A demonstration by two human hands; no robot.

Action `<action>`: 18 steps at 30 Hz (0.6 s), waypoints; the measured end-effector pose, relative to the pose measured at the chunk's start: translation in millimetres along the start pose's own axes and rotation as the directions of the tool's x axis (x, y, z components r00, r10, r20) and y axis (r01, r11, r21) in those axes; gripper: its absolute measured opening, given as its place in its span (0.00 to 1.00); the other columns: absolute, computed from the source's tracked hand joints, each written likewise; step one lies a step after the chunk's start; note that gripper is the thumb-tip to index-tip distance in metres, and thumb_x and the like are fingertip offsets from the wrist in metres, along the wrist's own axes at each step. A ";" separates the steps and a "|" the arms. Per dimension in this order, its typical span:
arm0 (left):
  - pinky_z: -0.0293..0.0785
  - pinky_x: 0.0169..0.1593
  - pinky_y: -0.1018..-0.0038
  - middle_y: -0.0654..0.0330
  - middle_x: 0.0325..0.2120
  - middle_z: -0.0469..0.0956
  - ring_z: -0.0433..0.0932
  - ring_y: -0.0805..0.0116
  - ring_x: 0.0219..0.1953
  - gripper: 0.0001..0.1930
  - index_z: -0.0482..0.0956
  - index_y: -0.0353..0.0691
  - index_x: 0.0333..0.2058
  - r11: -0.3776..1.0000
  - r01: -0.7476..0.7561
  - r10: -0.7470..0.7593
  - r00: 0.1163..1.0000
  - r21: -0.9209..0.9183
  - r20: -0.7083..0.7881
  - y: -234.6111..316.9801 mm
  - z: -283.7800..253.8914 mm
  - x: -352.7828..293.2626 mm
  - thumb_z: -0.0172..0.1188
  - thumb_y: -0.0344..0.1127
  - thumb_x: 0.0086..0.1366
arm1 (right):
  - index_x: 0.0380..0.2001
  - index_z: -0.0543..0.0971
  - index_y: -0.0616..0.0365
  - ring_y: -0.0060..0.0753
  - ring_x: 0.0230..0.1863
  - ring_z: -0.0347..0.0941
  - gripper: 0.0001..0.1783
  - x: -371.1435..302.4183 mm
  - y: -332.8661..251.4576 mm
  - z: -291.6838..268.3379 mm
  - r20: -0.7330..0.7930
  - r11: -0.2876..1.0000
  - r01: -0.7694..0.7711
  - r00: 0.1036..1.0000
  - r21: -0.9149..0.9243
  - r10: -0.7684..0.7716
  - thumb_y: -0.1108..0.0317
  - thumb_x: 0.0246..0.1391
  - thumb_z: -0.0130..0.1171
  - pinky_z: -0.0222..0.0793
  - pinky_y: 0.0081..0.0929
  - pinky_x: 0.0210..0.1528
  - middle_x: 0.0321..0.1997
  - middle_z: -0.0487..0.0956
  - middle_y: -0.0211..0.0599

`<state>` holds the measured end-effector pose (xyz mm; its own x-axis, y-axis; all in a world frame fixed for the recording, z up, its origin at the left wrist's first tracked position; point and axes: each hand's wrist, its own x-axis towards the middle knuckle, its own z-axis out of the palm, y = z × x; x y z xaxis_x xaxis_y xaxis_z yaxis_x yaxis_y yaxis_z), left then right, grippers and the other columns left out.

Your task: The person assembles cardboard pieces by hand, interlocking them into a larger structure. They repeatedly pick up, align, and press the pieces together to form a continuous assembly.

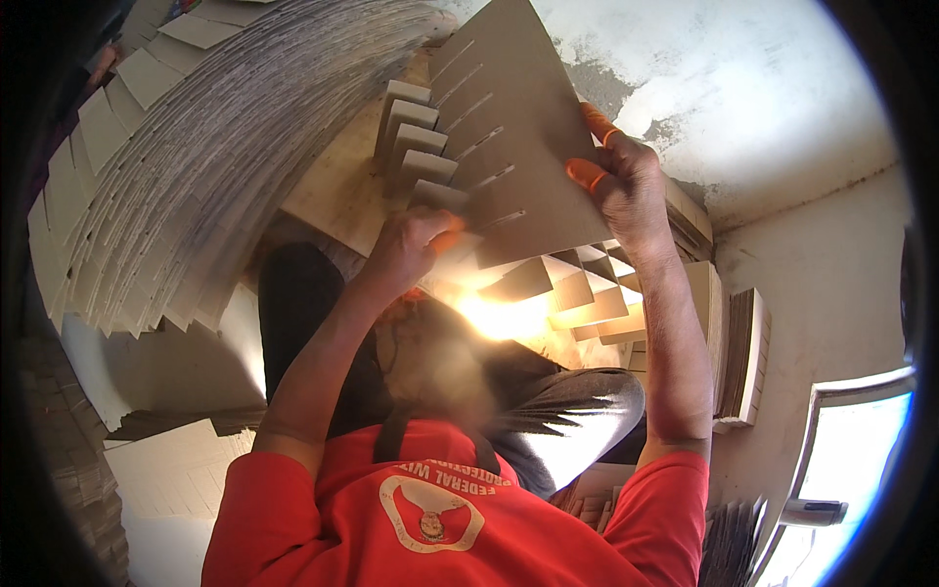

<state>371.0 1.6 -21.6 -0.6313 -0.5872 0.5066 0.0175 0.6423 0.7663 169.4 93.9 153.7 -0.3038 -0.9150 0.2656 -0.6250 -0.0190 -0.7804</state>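
Observation:
My right hand (626, 186) grips the right edge of a large grey cardboard sheet (538, 127), its thumb on the near face. Orange covers sit on its thumb and a finger. The sheet is tilted up, with a row of parallel slits running across its left part. Along that left side stand several short cardboard strips (424, 142), evenly spaced. At the sheet's lower left corner is my left hand (416, 240), fingers curled in beside the nearest strip, with orange on a fingertip. What lies between those fingers is hidden and blurred.
A long curved stack of cardboard pieces (245, 127) fills the left. Below the sheet is an assembled cardboard divider grid (587, 293) in bright light. More cardboard (741, 362) leans by the right wall, and a pale stack (181, 479) lies at lower left. My crossed legs (577, 411) are underneath.

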 end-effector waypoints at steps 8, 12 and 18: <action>0.76 0.49 0.69 0.47 0.42 0.81 0.81 0.55 0.45 0.17 0.78 0.32 0.49 0.997 0.072 -0.065 0.867 -0.005 -0.493 -28.4 -31.6 41.0 0.63 0.24 0.60 | 0.60 0.67 0.75 0.19 0.39 0.75 0.30 -16.9 -5.5 0.1 -0.037 0.999 -0.041 0.998 0.004 0.041 0.87 0.52 0.56 0.71 0.15 0.40 0.45 0.81 0.41; 0.75 0.49 0.66 0.47 0.43 0.81 0.80 0.51 0.46 0.19 0.77 0.33 0.49 0.977 0.024 0.102 0.821 0.213 -0.562 -89.5 -45.4 83.9 0.63 0.21 0.57 | 0.60 0.66 0.75 0.20 0.42 0.75 0.30 -11.5 -7.4 -2.1 0.008 0.998 -0.056 0.998 0.038 0.056 0.88 0.52 0.56 0.72 0.16 0.42 0.53 0.79 0.45; 0.74 0.45 0.66 0.48 0.37 0.82 0.81 0.56 0.41 0.15 0.78 0.34 0.42 0.964 0.262 -0.227 0.911 0.055 -0.345 -115.7 -44.3 109.5 0.65 0.22 0.54 | 0.61 0.65 0.75 0.21 0.45 0.75 0.31 -18.7 -2.3 -3.7 -0.028 0.988 -0.148 0.989 -0.038 0.147 0.89 0.51 0.54 0.72 0.17 0.45 0.58 0.75 0.49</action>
<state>334.2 -158.8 -37.3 -0.3111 -0.8508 0.4234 -0.1911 0.4924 0.8491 173.8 112.6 152.6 -0.4122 -0.8962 0.1640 -0.6001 0.1316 -0.7891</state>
